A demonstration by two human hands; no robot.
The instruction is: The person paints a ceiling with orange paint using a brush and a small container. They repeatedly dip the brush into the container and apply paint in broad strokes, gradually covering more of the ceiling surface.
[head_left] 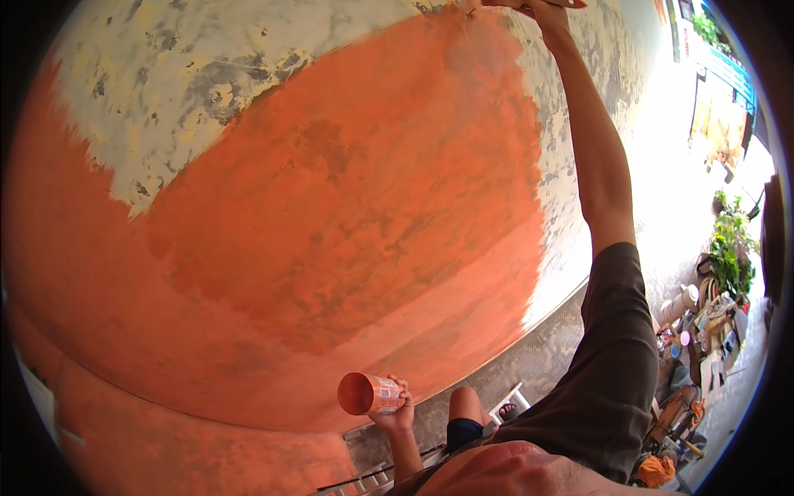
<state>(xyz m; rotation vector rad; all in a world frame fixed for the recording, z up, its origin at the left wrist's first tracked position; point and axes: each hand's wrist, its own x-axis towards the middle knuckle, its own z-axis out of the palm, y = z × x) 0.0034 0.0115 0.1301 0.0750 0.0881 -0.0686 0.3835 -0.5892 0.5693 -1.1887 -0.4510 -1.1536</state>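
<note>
My left hand [403, 409] is wrapped round a cylindrical paint can [382, 395], tilted with its mouth to the left; its inside is coated orange. My right arm is stretched up to the top edge of the view. There my right hand [544, 11] is closed on a paintbrush, whose orange-smeared handle end [573, 3] sticks out to the right. The picture's edge cuts off part of the hand and brush. The brush is by the upper border of the fresh orange paint [356, 190] on the wall. Bare, patchy grey-white wall [223, 83] shows beyond it.
Pieces of a ladder [376, 481] show at the bottom, with a white step or frame [506, 403] beside my leg. Patterned floor [529, 355] runs along the wall's foot. Cluttered odds and ends [703, 339] and a green plant [732, 248] stand at right.
</note>
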